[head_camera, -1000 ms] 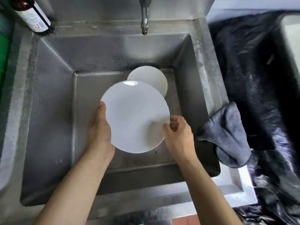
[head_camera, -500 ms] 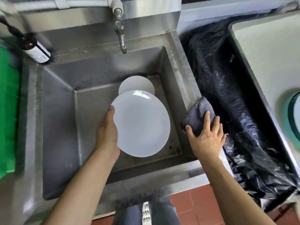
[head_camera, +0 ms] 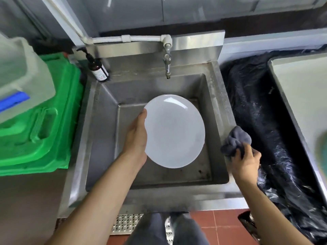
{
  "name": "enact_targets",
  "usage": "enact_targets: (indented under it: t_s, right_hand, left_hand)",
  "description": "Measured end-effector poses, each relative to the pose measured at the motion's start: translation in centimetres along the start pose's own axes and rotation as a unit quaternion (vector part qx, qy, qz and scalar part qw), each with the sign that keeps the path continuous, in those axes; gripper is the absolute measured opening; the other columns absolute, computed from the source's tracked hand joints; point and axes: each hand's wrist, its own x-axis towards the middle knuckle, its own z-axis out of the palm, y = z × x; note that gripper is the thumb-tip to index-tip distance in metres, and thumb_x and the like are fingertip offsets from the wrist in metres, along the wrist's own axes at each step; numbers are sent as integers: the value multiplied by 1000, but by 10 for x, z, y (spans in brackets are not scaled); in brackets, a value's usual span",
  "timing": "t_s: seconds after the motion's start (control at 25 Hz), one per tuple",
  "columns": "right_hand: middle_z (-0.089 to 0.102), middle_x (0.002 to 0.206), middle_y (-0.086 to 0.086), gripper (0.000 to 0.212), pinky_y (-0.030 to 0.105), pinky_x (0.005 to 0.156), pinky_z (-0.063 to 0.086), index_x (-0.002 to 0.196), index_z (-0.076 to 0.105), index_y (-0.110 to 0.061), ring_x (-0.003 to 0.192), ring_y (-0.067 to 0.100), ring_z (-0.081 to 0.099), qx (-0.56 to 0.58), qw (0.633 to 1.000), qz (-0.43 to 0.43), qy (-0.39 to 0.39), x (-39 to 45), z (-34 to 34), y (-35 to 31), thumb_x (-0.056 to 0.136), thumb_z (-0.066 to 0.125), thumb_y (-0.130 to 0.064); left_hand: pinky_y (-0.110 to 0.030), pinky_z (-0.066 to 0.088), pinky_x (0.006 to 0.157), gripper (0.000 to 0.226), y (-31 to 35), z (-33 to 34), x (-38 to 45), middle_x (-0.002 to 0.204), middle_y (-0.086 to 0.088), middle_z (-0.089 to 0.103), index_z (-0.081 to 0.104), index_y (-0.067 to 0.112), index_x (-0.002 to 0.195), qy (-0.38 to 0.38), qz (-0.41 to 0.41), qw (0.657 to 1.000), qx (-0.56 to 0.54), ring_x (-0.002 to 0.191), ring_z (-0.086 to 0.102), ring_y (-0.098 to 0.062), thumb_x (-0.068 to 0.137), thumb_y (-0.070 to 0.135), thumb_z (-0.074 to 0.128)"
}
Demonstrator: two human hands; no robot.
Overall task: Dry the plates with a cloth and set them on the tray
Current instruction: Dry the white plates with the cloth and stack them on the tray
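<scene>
A white round plate (head_camera: 174, 131) hangs over the steel sink (head_camera: 106, 138), its face towards me. My left hand (head_camera: 137, 137) holds it by the left rim, thumb on the front edge. A grey cloth (head_camera: 233, 141) is bunched at the sink's right rim, and my right hand (head_camera: 246, 161) grips it from below, fingers curled into the fabric. The plate hides the sink floor behind it, so the smaller plate seen earlier is out of sight. A pale tray (head_camera: 300, 96) lies at the far right.
A tap (head_camera: 167, 66) juts over the sink's back. A brown pump bottle (head_camera: 98, 68) stands at the back left corner. A green crate (head_camera: 40, 124) with a white container sits left. Black plastic sheeting (head_camera: 261, 110) covers the counter between sink and tray.
My right hand left the plate, reached right onto the cloth, and now grips it bunched up. My left hand alone raised the plate. The view pulled back.
</scene>
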Motion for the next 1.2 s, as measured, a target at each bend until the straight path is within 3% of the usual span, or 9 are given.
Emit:
enact_targets:
  t_s: [0.08,0.24,0.4,0.48,0.56,0.72,0.92,1.12,1.2]
  right_hand:
    - [49,125,32,36,35,100,42,139,58,-13,114,38,50,85,995,-4,43,2,-18,-26,103,56,-16]
    - [57,127,13,42,11,99,34,142,56,-23,117,13,53,149,969,-187,67,-16,-45,-115,102,52,-34]
    - [60,118,9,43,43,102,46,133,65,-21,113,24,57,104,931,-348,20,-49,-44,-199,97,60,-42]
    - [57,109,9,44,54,94,47,123,71,-20,107,30,54,75,923,-377,15,-61,-37,-221,91,66,-49]
    - [53,117,10,54,57,101,43,123,68,-17,116,31,50,88,923,-374,-5,-68,-33,-227,86,70,-55]
    - [28,164,13,77,58,125,11,156,41,-20,157,27,15,80,897,-424,-94,-85,-19,-239,92,60,-58]
    - [22,169,-1,67,57,126,12,160,32,-25,158,24,11,76,818,-545,-164,-94,-9,-240,101,58,-45]
    - [24,169,-2,55,56,126,11,157,38,-24,158,11,4,156,907,-365,-137,-79,9,-269,106,54,-32]
    - [28,167,-6,53,54,127,9,157,37,-30,158,8,7,199,895,-364,-163,-93,15,-280,106,53,-30]
  left_hand:
    - [-32,58,72,29,10,0,-11,95,15,76,70,35,102,16,15,1000,4,91,71,-11,92,58,57]
    - [-38,53,92,29,23,3,-26,110,11,71,67,34,109,24,41,999,-2,105,65,-15,94,57,56]
    - [-8,49,67,23,39,5,-39,78,33,69,72,40,81,-6,86,996,-7,81,62,17,94,54,59]
    - [-18,55,75,26,44,0,-41,83,24,75,75,48,75,-11,105,994,-9,86,69,5,96,49,59]
    - [-27,57,77,26,50,-5,-43,90,11,78,76,47,77,-26,122,992,-22,90,73,-8,97,45,60]
    - [-17,55,69,28,64,-14,-43,84,10,78,79,38,77,-48,152,987,-22,82,73,-3,98,37,60]
    - [-9,50,65,26,78,-29,-40,87,8,79,80,24,83,-64,108,992,-33,82,72,3,97,36,61]
    - [-16,55,73,32,81,-26,-37,84,12,78,79,34,73,-47,132,990,-15,82,71,0,99,34,60]
    - [-15,54,66,31,88,-22,-35,80,10,77,77,27,75,-23,109,993,-33,77,71,1,99,34,59]
